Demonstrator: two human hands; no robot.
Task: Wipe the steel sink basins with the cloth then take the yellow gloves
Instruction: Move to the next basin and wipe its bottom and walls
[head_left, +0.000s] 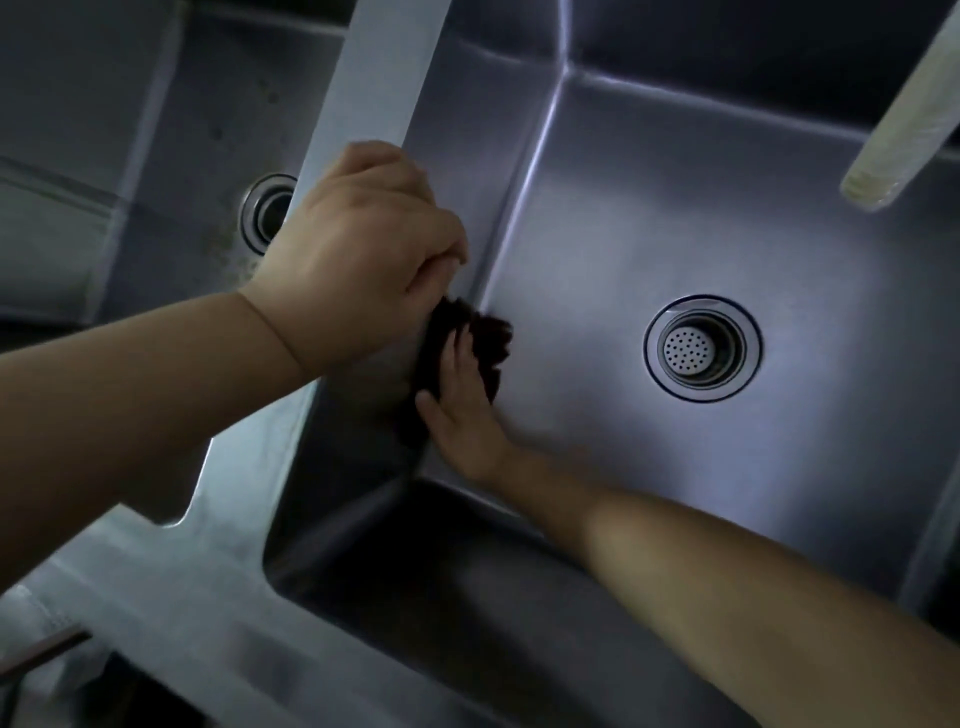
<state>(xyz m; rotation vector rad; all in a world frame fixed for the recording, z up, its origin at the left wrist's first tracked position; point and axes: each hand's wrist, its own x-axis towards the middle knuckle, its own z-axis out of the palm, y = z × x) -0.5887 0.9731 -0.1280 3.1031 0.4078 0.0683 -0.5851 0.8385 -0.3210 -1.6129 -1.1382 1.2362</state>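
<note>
A dark, crumpled cloth (457, 358) is seen low on the left wall of the right-hand brushed steel sink basin (649, 218), just above the floor of that basin. It is pressed flat against the wall by the right hand (465, 410), whose fingers are laid straight over it. The cloth looks almost black and bunched; its weave and true colour cannot be made out in the dim light. Its left part is covered by the left hand (358, 244), which is curled over the flat steel divider (374, 88) between the two basins, directly above the cloth. Whether the divider is gripped or only rested on cannot be told, since the fingertips are hidden on the far side.

A round perforated steel drain strainer (702, 349) sits in the basin floor, well to the right of the cloth. A second round drain (267, 213) in the left steel basin (156, 156) is half hidden behind the left wrist, left of the cloth. A pale ribbed hose end (904, 124) is cut off by the frame at the upper right, well apart from the cloth. The basin floor between cloth and strainer is bare steel. The near basin wall below the cloth lies in deep shadow.
</note>
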